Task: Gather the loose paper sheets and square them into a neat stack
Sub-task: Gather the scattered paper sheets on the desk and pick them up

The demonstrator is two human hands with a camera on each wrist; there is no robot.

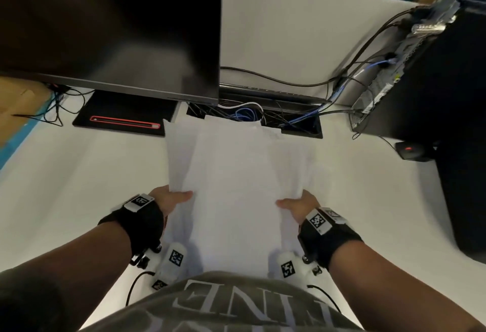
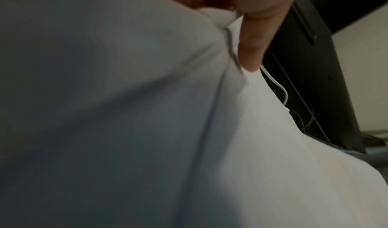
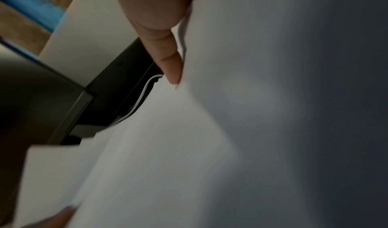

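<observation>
A bundle of white paper sheets (image 1: pixel 236 187) is held up above the white desk (image 1: pixel 79 173) in front of me, its edges uneven at the far end. My left hand (image 1: pixel 176 197) grips the bundle's left edge, thumb on top. On the opposite edge my right hand (image 1: pixel 294 204) grips the same way. In the left wrist view the thumb (image 2: pixel 258 37) presses on the paper sheets (image 2: pixel 147 115). The right wrist view has the thumb (image 3: pixel 168 52) lying on the paper sheets (image 3: pixel 252 98), fingers mostly hidden beneath.
A dark monitor (image 1: pixel 110 29) stands at the back left over a black base with a red strip (image 1: pixel 123 121). A cable well (image 1: pixel 257 118) with blue and white wires lies behind the paper. A black computer tower (image 1: pixel 434 81) stands at the right.
</observation>
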